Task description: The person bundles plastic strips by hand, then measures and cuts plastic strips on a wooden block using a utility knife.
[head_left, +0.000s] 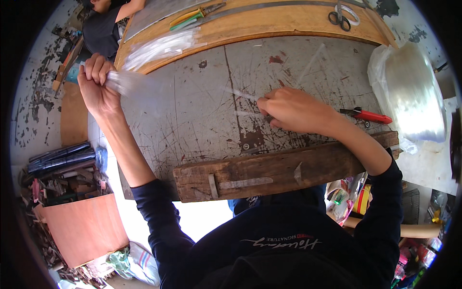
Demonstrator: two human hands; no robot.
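At the left of the worn grey tabletop [202,111], my left hand [98,86] is raised and closed round a bundle of thin clear plastic strips [126,83]. The free ends of the bundle fan out to the right and blur. Over the middle of the table my right hand [298,110] has its fingers curled in. Clear plastic strips [244,94] stick out leftward from its fingertips; the exact grip is hidden under the fingers. Another clear strip [312,62] lies flat beyond that hand. A red-handled cutter [373,116] rests to the right of my right wrist.
A thick wooden beam [264,176] runs along the near edge. At the right stands a big roll of clear plastic [414,94]. The raised wooden board [269,21] behind holds a strip pile [161,48], pliers [192,16] and scissors [340,20]. Another person [103,29] is at the far left.
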